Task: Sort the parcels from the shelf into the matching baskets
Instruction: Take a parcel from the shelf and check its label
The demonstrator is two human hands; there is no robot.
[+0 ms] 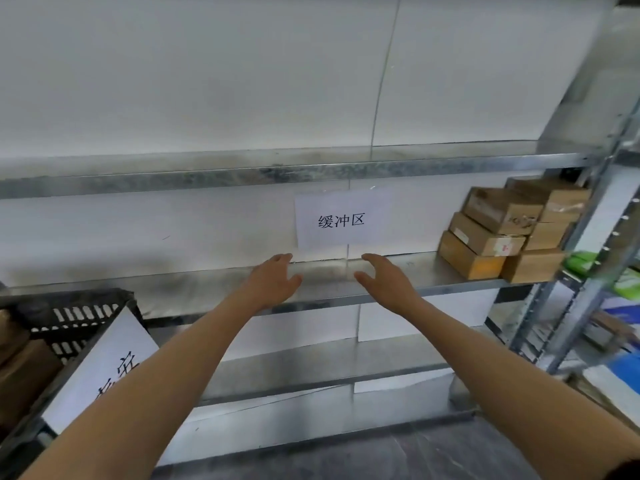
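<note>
Two bare hands reach out over the middle shelf (214,289) in the head view, the only view there is. The left hand (273,278) and the right hand (388,278) face each other with palms turned inward and fingers loosely spread. Both are empty and grip nothing. They hang over a bare stretch of the metal shelf, just below a paper sign (341,220) taped to the white wall behind. That facing posture looks like hands shaped to take a box from both sides, though no box lies between them.

The parcels (502,230), brown cardboard boxes, are stacked several high at the far right end of the same shelf, pushed against the upright post. They are well apart from both hands, so the next reach would likely have to swing rightward. Stacking keeps them compact, but a lower box cannot come out until the ones above it are lifted.

At lower left stands a black slatted basket (76,317) with brown boxes already inside and a white label sheet (104,362) leaning on its near side, presumably marking which parcels belong there. Its text is only partly visible. Other baskets are out of frame.
</note>
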